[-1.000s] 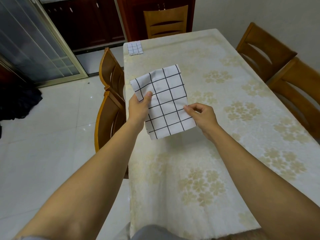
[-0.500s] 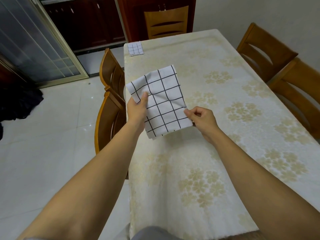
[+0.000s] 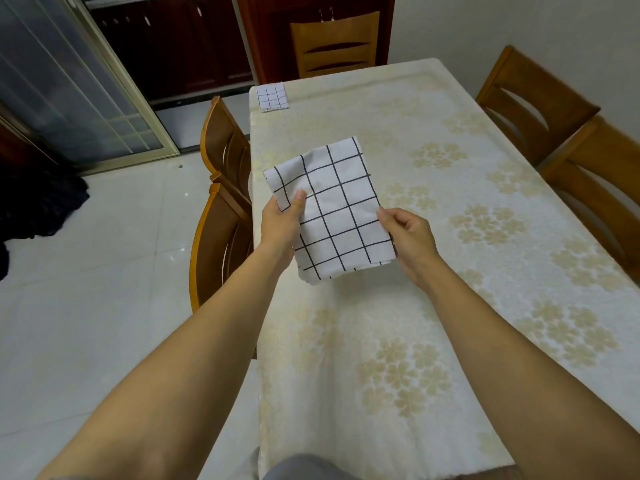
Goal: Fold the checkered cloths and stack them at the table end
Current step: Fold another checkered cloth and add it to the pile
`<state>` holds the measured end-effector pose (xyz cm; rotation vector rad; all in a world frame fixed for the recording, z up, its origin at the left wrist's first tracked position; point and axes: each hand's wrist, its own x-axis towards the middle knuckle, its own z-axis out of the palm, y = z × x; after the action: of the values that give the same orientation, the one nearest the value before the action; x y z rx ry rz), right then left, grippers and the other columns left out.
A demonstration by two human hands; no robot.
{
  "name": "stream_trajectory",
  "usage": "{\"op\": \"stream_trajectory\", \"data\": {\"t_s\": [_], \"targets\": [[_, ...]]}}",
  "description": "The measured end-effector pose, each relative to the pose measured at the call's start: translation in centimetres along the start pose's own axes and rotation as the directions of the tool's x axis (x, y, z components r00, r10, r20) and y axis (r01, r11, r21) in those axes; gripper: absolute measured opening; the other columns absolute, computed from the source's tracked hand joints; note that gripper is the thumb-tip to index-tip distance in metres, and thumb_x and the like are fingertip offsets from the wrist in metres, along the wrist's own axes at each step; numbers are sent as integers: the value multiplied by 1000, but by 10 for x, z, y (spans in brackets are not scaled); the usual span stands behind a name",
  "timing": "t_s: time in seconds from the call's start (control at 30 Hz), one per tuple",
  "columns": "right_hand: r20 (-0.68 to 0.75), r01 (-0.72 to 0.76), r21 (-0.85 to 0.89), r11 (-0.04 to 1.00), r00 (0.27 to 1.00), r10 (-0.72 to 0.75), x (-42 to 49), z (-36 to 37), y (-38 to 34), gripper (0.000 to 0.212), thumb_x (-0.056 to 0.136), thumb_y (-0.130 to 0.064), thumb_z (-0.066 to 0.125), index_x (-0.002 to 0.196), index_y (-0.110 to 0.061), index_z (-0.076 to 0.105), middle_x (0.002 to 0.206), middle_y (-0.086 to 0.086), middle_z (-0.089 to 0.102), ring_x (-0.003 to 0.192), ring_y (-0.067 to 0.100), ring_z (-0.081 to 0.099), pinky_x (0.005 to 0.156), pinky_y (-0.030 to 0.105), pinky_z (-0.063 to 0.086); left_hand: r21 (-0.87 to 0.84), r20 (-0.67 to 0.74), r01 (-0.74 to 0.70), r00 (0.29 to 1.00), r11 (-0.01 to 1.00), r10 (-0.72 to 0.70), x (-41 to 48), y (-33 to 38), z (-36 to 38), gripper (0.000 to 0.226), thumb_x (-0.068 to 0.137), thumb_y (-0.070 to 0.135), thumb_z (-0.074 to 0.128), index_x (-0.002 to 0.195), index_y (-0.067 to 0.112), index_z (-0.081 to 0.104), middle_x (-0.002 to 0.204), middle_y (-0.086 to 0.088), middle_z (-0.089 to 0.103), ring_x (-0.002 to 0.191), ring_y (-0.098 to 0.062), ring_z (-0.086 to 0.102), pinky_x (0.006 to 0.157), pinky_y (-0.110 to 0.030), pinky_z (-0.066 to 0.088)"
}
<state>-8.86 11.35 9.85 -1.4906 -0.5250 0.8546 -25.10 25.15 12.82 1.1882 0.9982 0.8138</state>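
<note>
Fingers [image 3: 300, 198] of left hand [image 3: 278, 225] and right hand [image 3: 412, 237] pinch checkered cloth [image 3: 341, 211] edges near table [image 3: 346, 341] edge.

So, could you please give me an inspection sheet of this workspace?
Surface: table with a pale floral cover.
Job's things: held cloth above the table, layered; far cloth folded on the far left corner.
Clutter: nothing seen.
Hands: left hand and right hand each pinch a side of the held cloth.
Cables: nothing seen.
Surroundings: chairs round the table, dark cabinets, glass door, dark heap on the floor.
</note>
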Motion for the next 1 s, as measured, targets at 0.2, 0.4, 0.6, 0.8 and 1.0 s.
{"op": "stream_trajectory", "data": {"t_s": [0.2,0.4,0.6,0.8,1.0], "targets": [[8,-36,60,998,999,36,-1,-2,-6,39,67,-53,79,91,-22,73,98,3,73,98,21,67,100,57,49,82,45,-63,997,995,59,0,2,1,27,100,31,60,125,22,62,118,1,73,110,-20,69,97,-49,56],[101,-62,4,998,993,61,3,-8,-22,32,83,-28,78,112,-16,70,110,5,75,105,21,71,100,48,52,118,184,18,982,993,-40,0,0,2,27,102,34,56,116,14,68,113,-5,76,106,-24,72,98,-53,55],[-42,49,53,997,998,-46,5,-5,-25,13,91,-19,70,103,-21,71,101,-2,76,93,16,74,86,40,59,185,351,50,929,981,-114,-10,2,-8,37,93,30,70,128,16,64,123,-1,73,115,-20,68,99,-47,54],[39,24,-27,999,999,-23,-6,2,-26,20,84,-15,77,102,-22,72,101,-1,77,94,17,74,85,41,59,198,310,-25,950,980,-38,-10,9,-20,37,89,25,76,123,12,67,116,-3,75,108,-23,71,98,-51,55],[-9,-19,-9,1000,1000,19,-26,6,-33,11,90,-21,71,100,-18,73,96,2,77,91,20,73,76,37,58,181,399,-17,915,983,-58,-9,17,-31,51,77,40,81,118,12,69,115,-7,75,109,-29,71,98,-55,54]]}}
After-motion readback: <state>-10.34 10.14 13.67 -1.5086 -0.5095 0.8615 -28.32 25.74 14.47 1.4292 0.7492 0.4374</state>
